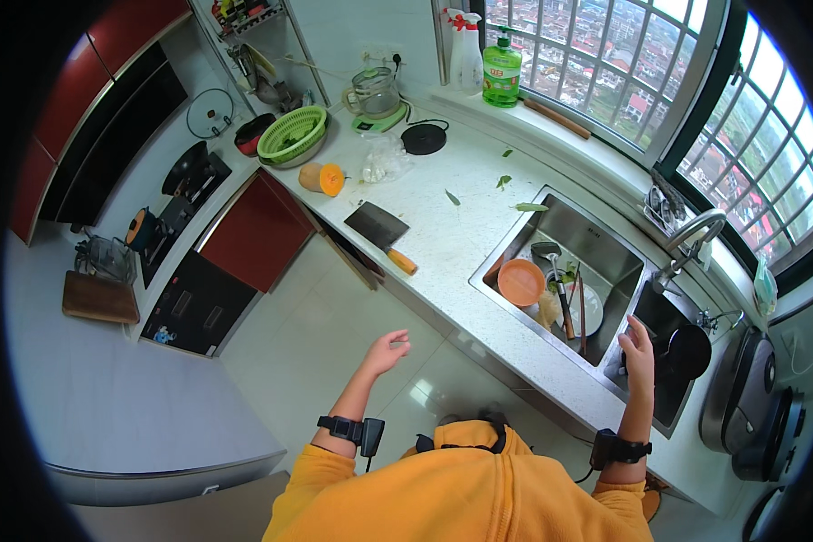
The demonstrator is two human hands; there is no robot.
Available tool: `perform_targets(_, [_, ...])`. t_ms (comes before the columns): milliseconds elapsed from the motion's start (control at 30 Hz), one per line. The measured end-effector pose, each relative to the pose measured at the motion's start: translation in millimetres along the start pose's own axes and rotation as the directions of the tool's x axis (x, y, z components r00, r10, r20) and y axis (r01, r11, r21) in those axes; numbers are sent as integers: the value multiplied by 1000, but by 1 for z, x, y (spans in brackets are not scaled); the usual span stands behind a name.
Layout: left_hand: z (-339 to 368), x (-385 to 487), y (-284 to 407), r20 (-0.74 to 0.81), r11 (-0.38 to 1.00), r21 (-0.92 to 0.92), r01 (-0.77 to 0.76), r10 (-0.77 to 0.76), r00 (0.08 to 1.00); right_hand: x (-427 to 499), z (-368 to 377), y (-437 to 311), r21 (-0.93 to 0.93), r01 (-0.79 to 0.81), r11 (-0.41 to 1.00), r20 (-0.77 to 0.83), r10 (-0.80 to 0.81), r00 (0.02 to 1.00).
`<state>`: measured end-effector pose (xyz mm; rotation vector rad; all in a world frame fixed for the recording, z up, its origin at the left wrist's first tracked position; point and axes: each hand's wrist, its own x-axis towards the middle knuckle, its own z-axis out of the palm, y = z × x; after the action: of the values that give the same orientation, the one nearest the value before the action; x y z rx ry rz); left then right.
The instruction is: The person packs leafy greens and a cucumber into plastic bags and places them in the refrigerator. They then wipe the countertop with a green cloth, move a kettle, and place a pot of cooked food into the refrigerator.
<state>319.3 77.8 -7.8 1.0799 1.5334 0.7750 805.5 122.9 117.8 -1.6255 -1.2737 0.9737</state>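
Observation:
My left hand point(387, 352) hangs in the air over the floor, short of the counter front, with its fingers loosely bent and nothing in them. My right hand point(638, 356) is above the divide between the steel sink basin point(593, 223) and a dark second basin point(674, 400), fingers apart and empty. In the steel basin are an orange bowl point(521, 282), a white plate point(591, 310), a ladle or spatula point(561, 291) with a dark handle, brown chopsticks point(582, 308) and some green scraps. A black pan point(690, 352) sits at the dark basin.
A cleaver point(377, 225) lies near the counter's front edge, its wooden handle overhanging. Behind it are a cut squash point(322, 179), a plastic bag point(386, 159) and a green colander point(293, 135). A curved faucet point(694, 234) rises behind the sink. A rice cooker point(738, 393) stands right.

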Motion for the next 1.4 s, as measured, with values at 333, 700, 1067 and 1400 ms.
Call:
perform_targets(333, [-36,-4,3,-163,991,-135,-10,-12,986,60,73,-41,74,43,996,211,-58,976])
perform_targets(700, [-45,9,18,-198,972,-230,-54,8,980,60,84,-33,146,-131,981,270,88,959])
perform_targets(1067, [-179,9,-22,-282,968,-249,-43,-30,959,56,209,-79,320,-117,940,345,0,939])
perform_targets(1400, [-382,-20,-77,-351,969,-246,-3,-86,933,23,447,-155,350,-243,905,601,-17,799])
